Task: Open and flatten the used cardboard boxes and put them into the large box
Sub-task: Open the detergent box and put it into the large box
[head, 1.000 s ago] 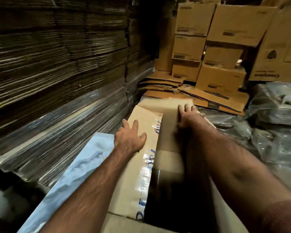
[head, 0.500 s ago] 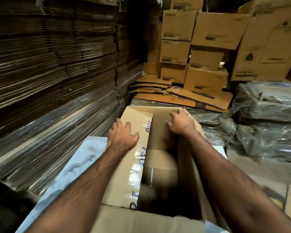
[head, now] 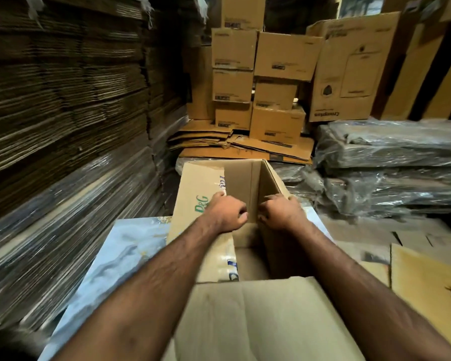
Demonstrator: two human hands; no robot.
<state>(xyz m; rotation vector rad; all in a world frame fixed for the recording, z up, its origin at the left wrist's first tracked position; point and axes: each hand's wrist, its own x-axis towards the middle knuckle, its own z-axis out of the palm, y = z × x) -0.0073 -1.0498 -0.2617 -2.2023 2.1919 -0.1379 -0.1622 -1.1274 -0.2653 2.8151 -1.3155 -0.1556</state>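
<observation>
Bare forearms, hairy; no sleeves, no gloves on left hand [head: 225,213], right hand [head: 281,212].

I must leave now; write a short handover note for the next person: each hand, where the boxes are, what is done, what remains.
Left hand: grips the left flap edge of the open box.
Right hand: grips its right wall edge.
The box lies on the marbled sheet, both ends open, not yet flat.
Done: box opened.
Left: press it flat and put it into the large box, which I cannot identify here.

Dim storeroom, flattened cardboard stacks [head: 63,105], plastic-wrapped bundles [head: 391,165]
</observation>
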